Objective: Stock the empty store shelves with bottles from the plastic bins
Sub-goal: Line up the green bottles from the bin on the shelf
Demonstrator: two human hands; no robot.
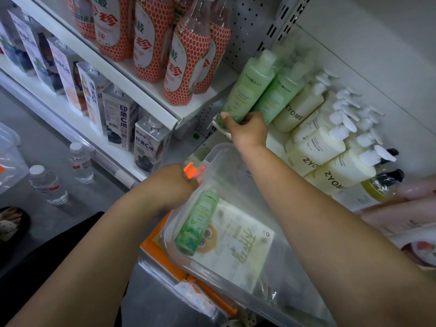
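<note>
The right hand [247, 131] clamps its fingers on a green bottle [250, 87] at the shelf [220, 126], twelve o'clock from the bin [238, 165]; the left hand [173, 185], blurred, seemingly curls fingers round its rim.

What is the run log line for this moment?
right hand: grips green bottle at shelf | left hand: holds bin rim

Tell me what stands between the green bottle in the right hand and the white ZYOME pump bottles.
Head view: a second green bottle stands there, beside the held green bottle in the right hand, with the ZYOME pump bottles beyond.
</note>
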